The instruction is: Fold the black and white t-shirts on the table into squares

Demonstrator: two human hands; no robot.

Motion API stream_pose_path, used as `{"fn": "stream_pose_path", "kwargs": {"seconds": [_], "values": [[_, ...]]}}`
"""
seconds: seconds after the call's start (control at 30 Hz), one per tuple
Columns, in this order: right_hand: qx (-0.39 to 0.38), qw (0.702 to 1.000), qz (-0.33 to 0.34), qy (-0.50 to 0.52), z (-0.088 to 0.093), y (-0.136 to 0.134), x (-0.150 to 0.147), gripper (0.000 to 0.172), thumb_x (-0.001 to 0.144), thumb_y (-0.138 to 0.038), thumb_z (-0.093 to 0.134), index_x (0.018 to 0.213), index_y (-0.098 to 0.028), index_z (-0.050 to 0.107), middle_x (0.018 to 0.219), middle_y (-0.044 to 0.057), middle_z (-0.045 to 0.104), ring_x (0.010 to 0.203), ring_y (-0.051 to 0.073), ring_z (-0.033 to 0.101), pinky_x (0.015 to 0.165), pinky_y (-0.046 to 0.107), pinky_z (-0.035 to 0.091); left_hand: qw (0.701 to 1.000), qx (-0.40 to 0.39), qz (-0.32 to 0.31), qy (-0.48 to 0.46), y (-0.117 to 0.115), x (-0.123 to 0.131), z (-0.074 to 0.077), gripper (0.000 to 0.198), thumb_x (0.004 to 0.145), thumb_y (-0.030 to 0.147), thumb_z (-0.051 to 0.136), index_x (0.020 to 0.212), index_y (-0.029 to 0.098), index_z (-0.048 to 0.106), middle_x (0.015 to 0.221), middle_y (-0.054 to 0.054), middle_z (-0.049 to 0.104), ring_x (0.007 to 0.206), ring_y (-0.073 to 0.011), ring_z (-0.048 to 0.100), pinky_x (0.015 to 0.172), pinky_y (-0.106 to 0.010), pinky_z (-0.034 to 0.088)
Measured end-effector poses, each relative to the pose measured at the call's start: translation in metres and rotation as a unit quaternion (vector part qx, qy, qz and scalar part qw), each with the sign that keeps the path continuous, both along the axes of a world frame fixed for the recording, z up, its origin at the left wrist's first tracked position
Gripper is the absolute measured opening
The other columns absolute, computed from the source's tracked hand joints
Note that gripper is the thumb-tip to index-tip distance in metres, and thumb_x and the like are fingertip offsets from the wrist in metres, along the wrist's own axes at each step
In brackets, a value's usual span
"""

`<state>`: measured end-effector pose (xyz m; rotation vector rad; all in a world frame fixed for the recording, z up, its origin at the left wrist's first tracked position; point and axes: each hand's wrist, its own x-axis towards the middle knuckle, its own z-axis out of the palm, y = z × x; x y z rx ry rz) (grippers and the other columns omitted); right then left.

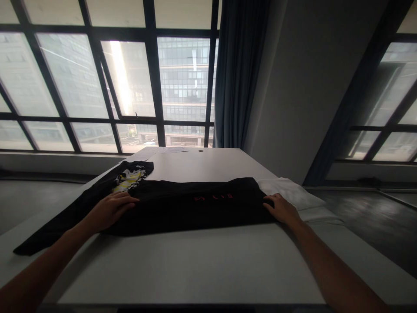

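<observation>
A black garment lies spread across the white table, its long body running left to right. Small red marks show on its middle, and a white and yellow print sits near its left end. A narrow black part stretches down toward the left front corner. My left hand is closed on the cloth just below the print. At the far right end, my right hand pinches the garment's edge between thumb and fingers. Whether it is a top or trousers I cannot tell.
Folded white cloth lies on the table beyond my right hand. Papers rest at the far left edge. Behind the table are tall windows, a dark blue curtain and a grey pillar.
</observation>
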<state>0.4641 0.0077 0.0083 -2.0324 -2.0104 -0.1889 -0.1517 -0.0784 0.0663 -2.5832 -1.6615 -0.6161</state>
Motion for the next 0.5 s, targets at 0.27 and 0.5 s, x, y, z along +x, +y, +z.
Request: {"fn": "stream_pose_path", "kwargs": {"seconds": [0.27, 0.5], "values": [[0.026, 0.998, 0.028, -0.039, 0.010, 0.006, -0.015, 0.030, 0.091, -0.033, 0.053, 0.112, -0.020, 0.070, 0.117, 0.012, 0.062, 0.103, 0.025, 0.062, 0.085, 0.033, 0.049, 0.994, -0.102, 0.018, 0.037, 0.008, 0.025, 0.001, 0.044, 0.091, 0.056, 0.044, 0.086, 0.024, 0.074, 0.091, -0.004, 0.068, 0.085, -0.0211, 0.066, 0.080, -0.030, 0.047], [-0.010, 0.992, 0.077, -0.095, 0.026, 0.060, -0.042, 0.034, 0.088, -0.022, 0.057, 0.120, -0.022, 0.068, 0.127, 0.010, 0.059, 0.114, 0.025, 0.056, 0.090, 0.033, 0.047, 0.988, -0.124, -0.089, 0.019, 0.016, 0.046, -0.016, 0.027, 0.088, 0.043, 0.058, 0.104, 0.027, 0.072, 0.113, -0.005, 0.064, 0.102, -0.0214, 0.062, 0.093, -0.030, 0.047]]}}
